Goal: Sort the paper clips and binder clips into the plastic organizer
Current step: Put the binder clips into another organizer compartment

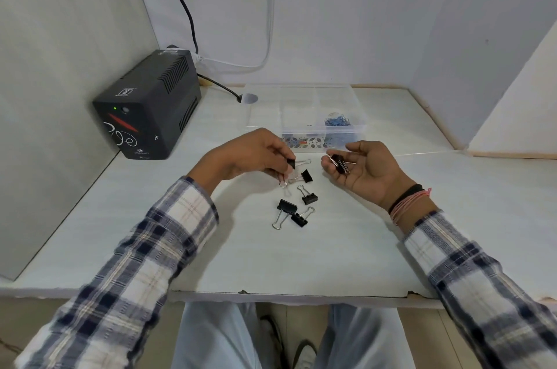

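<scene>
My left hand [253, 154] pinches a black binder clip [297, 163] by its body, just above the white desk. My right hand [366, 171] is palm up and cups a few black binder clips [340, 164] in its fingers. Between and below the hands lie several more black binder clips [306, 176] [309, 197] [286, 208] [299, 218] loose on the desk. The clear plastic organizer [304, 127] stands just beyond the hands, with blue paper clips [337, 122] in its front right compartment.
A black UPS box [147, 109] stands at the back left against the wall, with black and white cables running behind it. The desk [271, 260] is walled on left, back and right; its front edge is chipped.
</scene>
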